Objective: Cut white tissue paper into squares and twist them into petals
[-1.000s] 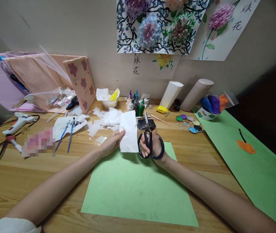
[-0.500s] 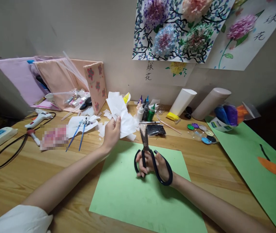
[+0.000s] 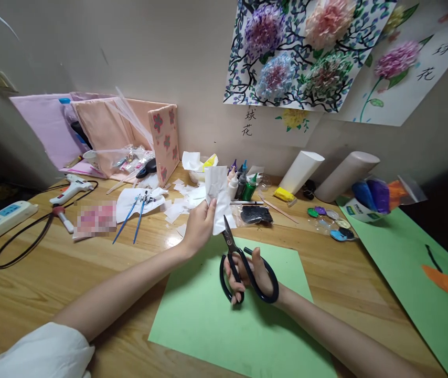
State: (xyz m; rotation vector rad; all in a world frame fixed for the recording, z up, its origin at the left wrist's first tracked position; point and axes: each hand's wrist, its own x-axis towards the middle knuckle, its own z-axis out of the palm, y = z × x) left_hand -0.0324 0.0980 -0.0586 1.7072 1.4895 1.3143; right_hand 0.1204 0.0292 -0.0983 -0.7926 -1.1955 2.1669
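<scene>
Between the thumb and fingers of my left hand (image 3: 199, 227) is a folded strip of thin white paper (image 3: 216, 191), held upright above the table. My right hand (image 3: 253, 273) grips a pair of scissors (image 3: 230, 242) with large black handle loops. Their blades point up and meet the lower edge of the paper; whether they cut into it I cannot tell. Beneath both hands lies a light green sheet (image 3: 208, 325). Several white paper pieces (image 3: 177, 207) are scattered behind my left hand.
At the left are a glue gun (image 3: 70, 190), a power strip (image 3: 3, 223) and two blue brushes (image 3: 139, 220). Paint bottles (image 3: 250, 186) stand near the wall. A second green sheet (image 3: 408, 252) lies at the right. Flower pictures (image 3: 306, 58) hang above.
My left hand has brought the paper right and down toward the scissors. The scissors have tilted left, their blades now at the paper's lower edge. The camera view has shifted slightly.
</scene>
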